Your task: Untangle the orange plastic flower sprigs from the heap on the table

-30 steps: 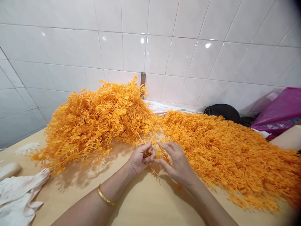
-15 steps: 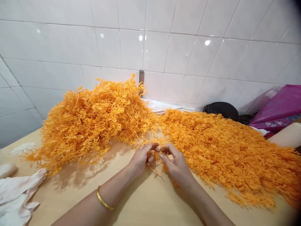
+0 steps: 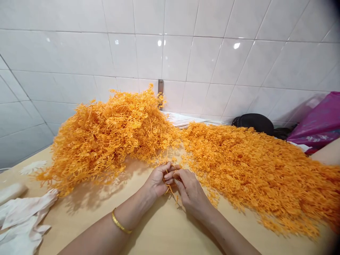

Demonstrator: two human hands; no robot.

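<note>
My left hand (image 3: 158,180) and my right hand (image 3: 189,189) meet over the wooden table (image 3: 164,230), fingers pinched together on a small orange plastic sprig (image 3: 170,186) that dangles between them. A gold bangle (image 3: 120,223) circles my left wrist. Behind my left hand rises a tall heap of orange plastic sprigs (image 3: 106,138). A flatter, wider heap of the same orange pieces (image 3: 255,173) spreads to the right of my right hand.
White cloth gloves (image 3: 21,219) lie at the left table edge. A black bag (image 3: 253,122) and a magenta plastic bag (image 3: 318,124) sit at the back right against the white tiled wall (image 3: 170,53). Another person's arm (image 3: 328,154) shows at the far right.
My two hands have come closer together, and the fingers now close tightly around the sprig. The right hand has shifted left and slightly down.
</note>
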